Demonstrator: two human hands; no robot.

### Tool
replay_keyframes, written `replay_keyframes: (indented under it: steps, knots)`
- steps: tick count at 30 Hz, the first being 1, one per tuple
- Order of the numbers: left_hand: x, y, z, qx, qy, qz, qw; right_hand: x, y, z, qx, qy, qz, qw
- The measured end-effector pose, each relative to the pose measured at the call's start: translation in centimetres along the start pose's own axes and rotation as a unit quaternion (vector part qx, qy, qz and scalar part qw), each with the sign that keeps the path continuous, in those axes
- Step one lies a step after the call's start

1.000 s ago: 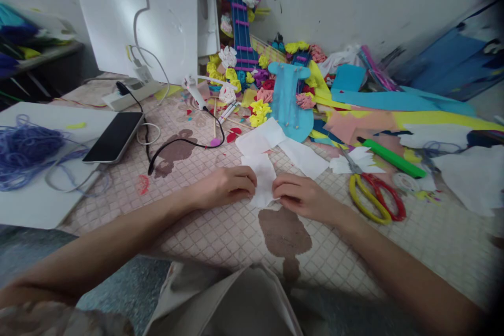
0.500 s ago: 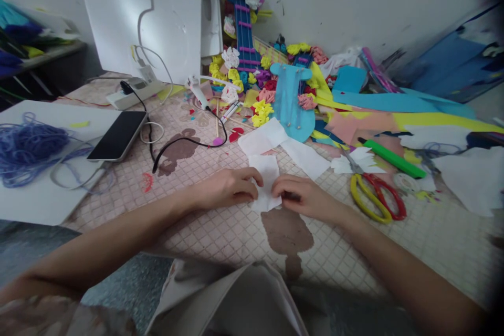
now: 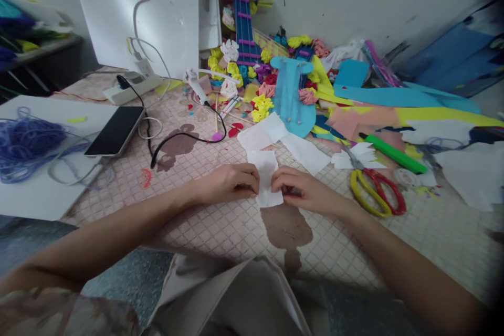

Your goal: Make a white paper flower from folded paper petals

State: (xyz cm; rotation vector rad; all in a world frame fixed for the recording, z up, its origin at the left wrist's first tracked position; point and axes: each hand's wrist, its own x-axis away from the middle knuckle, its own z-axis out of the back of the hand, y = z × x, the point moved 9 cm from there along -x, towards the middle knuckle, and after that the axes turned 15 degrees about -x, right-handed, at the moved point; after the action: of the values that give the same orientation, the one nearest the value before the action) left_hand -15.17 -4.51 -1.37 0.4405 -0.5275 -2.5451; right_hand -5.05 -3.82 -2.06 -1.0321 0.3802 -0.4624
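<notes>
A small white piece of paper (image 3: 267,176) lies on the patterned tabletop (image 3: 220,231) in front of me. My left hand (image 3: 236,182) pinches its left edge, fingers curled and pressed together. On the opposite side my right hand (image 3: 301,188) grips the right edge between thumb and fingers. Just beyond this piece are two more white paper strips (image 3: 305,155), one overlapping the other. To the right of my right hand rest scissors (image 3: 372,189) with one yellow and one red handle. Their blades reach toward a jagged white paper scrap (image 3: 364,155).
A green cutter (image 3: 394,154) and a tape roll (image 3: 407,178) lie right. At left are a phone (image 3: 115,131), purple yarn (image 3: 29,142) and a white board (image 3: 47,199). A glue gun (image 3: 196,86) with a black cord, a blue cutout (image 3: 291,97) and crepe flowers crowd the back.
Both hands keep hold of the white paper. My left fingers have drawn closer together at its edge, and the right fingers have shifted slightly. The whole view has moved a little.
</notes>
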Motion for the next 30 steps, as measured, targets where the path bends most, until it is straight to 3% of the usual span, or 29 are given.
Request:
replay_keyframes:
  steps: [5,10,20,30]
  knots:
    - [-0.2,-0.3,0.1,0.015,0.007,0.025,1.0,-0.2,0.0,0.5,-0.006,0.02,0.0,1.0]
    - [0.0,0.4,-0.3,0.016,-0.025,0.008,1.0,-0.2,0.0,0.4,-0.011,0.013,0.003,1.0]
    - [-0.2,0.1,0.1,0.08,0.004,-0.003,0.997,0.0,-0.3,0.0,-0.02,-0.006,0.013,1.0]
    - [0.1,0.7,-0.1,0.014,-0.008,-0.017,1.0,0.1,-0.3,-0.5,0.002,-0.022,0.003,1.0]
